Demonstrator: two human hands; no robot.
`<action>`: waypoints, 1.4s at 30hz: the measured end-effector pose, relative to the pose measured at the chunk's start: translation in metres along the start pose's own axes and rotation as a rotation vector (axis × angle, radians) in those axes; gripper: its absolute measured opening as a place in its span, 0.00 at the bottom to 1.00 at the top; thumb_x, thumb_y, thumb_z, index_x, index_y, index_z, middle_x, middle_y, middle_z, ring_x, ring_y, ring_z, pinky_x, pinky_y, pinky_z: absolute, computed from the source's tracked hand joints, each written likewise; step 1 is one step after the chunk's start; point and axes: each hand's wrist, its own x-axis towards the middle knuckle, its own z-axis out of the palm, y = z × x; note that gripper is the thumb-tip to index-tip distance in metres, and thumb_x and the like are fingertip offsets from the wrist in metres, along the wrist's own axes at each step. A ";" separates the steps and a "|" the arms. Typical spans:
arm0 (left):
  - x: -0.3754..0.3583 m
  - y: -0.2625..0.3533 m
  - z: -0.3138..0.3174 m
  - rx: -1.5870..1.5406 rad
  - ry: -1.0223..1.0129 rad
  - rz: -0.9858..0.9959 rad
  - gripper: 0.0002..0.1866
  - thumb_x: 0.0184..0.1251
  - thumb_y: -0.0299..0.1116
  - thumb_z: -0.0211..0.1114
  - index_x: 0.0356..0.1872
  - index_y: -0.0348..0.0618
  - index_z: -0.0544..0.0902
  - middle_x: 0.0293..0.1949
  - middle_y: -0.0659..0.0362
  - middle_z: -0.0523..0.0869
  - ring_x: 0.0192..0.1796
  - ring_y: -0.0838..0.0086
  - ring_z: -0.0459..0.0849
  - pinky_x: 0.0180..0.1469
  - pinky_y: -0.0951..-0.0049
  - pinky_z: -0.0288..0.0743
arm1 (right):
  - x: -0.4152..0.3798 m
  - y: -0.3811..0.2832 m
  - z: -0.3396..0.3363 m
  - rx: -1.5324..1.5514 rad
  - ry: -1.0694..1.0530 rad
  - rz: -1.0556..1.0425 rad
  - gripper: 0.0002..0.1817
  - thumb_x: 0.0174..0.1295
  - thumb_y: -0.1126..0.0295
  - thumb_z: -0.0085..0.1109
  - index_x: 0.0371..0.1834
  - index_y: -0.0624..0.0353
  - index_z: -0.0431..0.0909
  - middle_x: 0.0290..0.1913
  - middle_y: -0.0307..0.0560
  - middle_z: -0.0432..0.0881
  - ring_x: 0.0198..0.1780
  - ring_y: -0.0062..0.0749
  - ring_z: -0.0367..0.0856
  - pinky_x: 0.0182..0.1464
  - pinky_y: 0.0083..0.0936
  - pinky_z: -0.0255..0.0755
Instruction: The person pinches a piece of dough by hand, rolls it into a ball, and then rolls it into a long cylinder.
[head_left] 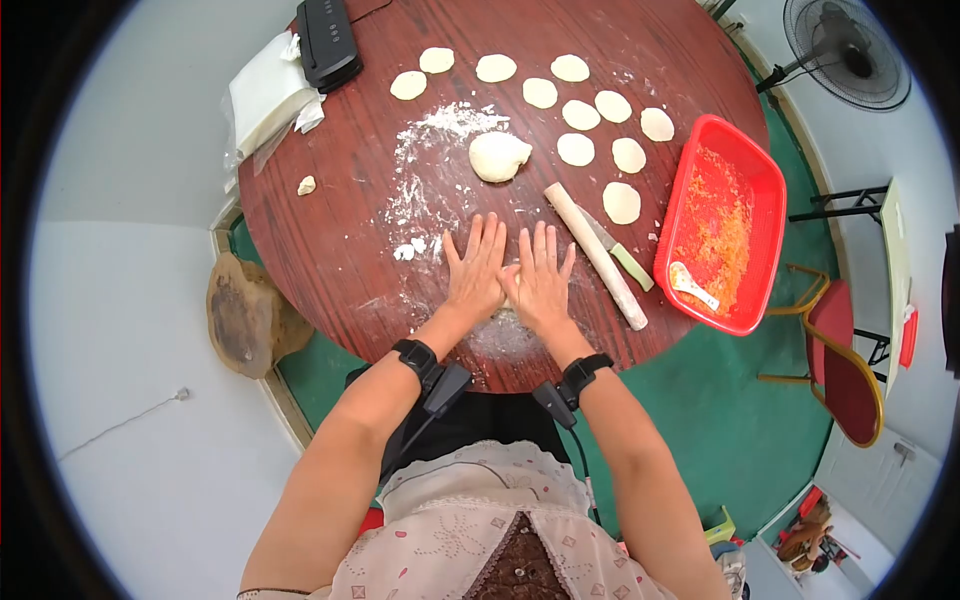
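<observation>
Palms down at the near side of the round table, my left hand (pixel 474 268) and my right hand (pixel 541 284) lie flat, fingers stretched and pointing away from me. Their thumbs meet over a small piece of pale dough (pixel 516 281), mostly hidden beneath them. Beyond my fingertips sits a large dough ball (pixel 498 157), with loose white flour (pixel 425 165) to its left. A wooden rolling pin (pixel 597 256) lies slanted to the right of my right hand. Beside it is a knife (pixel 631 266) with a light green handle, its blade partly under the pin.
Several flat dough rounds (pixel 578 150) are spread over the far side of the table (pixel 350 240). At the right edge stands a red basin (pixel 668 235) with orange shreds and a white spoon (pixel 693 287). A black appliance (pixel 328 45) and white plastic bags (pixel 268 95) occupy the far left.
</observation>
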 end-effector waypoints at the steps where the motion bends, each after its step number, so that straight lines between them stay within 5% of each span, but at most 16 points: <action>1: -0.006 0.001 -0.001 0.032 -0.001 0.032 0.32 0.63 0.45 0.48 0.64 0.33 0.59 0.68 0.47 0.55 0.71 0.58 0.49 0.63 0.35 0.34 | -0.005 -0.002 -0.001 -0.002 -0.013 -0.018 0.34 0.59 0.52 0.42 0.62 0.68 0.60 0.67 0.60 0.56 0.71 0.47 0.48 0.67 0.56 0.35; 8: -0.129 0.015 -0.023 -0.070 -0.262 0.316 0.37 0.60 0.50 0.51 0.62 0.30 0.61 0.64 0.43 0.62 0.68 0.54 0.57 0.63 0.37 0.43 | -0.135 -0.019 -0.028 0.284 -0.494 -0.182 0.45 0.57 0.42 0.42 0.66 0.71 0.51 0.68 0.68 0.51 0.71 0.56 0.45 0.66 0.60 0.33; 15: 0.011 -0.018 -0.005 0.011 -0.002 0.143 0.32 0.63 0.42 0.47 0.64 0.30 0.58 0.67 0.44 0.56 0.71 0.55 0.51 0.64 0.36 0.31 | 0.016 -0.001 0.001 0.033 -0.013 -0.051 0.41 0.58 0.45 0.40 0.65 0.69 0.54 0.69 0.58 0.53 0.72 0.46 0.45 0.68 0.54 0.31; 19: -0.024 -0.005 -0.017 0.227 -0.141 0.227 0.35 0.62 0.50 0.45 0.63 0.32 0.60 0.68 0.48 0.56 0.71 0.60 0.51 0.65 0.37 0.37 | -0.020 -0.007 -0.013 -0.004 -0.190 -0.133 0.41 0.58 0.44 0.39 0.64 0.69 0.55 0.69 0.59 0.53 0.72 0.46 0.45 0.68 0.55 0.32; 23: -0.126 0.007 -0.036 -0.069 -0.432 0.359 0.37 0.59 0.52 0.50 0.62 0.31 0.62 0.65 0.44 0.61 0.69 0.58 0.56 0.62 0.36 0.45 | -0.125 -0.019 -0.038 0.208 -0.560 -0.224 0.49 0.51 0.40 0.51 0.67 0.69 0.50 0.69 0.61 0.51 0.72 0.49 0.44 0.67 0.57 0.34; 31: -0.013 -0.016 -0.016 0.168 -0.170 0.272 0.37 0.57 0.47 0.49 0.64 0.31 0.59 0.68 0.44 0.56 0.72 0.58 0.49 0.66 0.39 0.38 | 0.001 -0.014 0.002 0.034 -0.117 -0.057 0.45 0.57 0.40 0.40 0.66 0.70 0.53 0.69 0.60 0.51 0.72 0.47 0.42 0.68 0.55 0.30; 34: -0.008 -0.020 -0.021 0.098 -0.187 0.295 0.40 0.56 0.51 0.49 0.64 0.30 0.58 0.68 0.43 0.55 0.72 0.57 0.48 0.66 0.40 0.38 | -0.001 -0.016 -0.004 0.056 -0.132 -0.089 0.45 0.57 0.39 0.40 0.65 0.69 0.54 0.69 0.59 0.52 0.72 0.46 0.44 0.68 0.55 0.31; 40: -0.123 0.018 -0.045 0.046 -0.495 0.332 0.47 0.53 0.62 0.48 0.63 0.28 0.58 0.67 0.42 0.55 0.71 0.52 0.49 0.67 0.42 0.39 | -0.129 -0.033 -0.033 0.156 -0.546 -0.184 0.52 0.53 0.35 0.42 0.65 0.75 0.48 0.67 0.69 0.50 0.70 0.57 0.44 0.66 0.58 0.35; 42: -0.116 0.011 -0.030 0.078 -0.373 0.325 0.44 0.53 0.56 0.52 0.63 0.27 0.59 0.67 0.42 0.55 0.71 0.53 0.50 0.67 0.42 0.39 | -0.123 -0.031 -0.015 0.179 -0.395 -0.152 0.49 0.54 0.38 0.45 0.66 0.72 0.50 0.68 0.63 0.52 0.71 0.52 0.45 0.67 0.55 0.37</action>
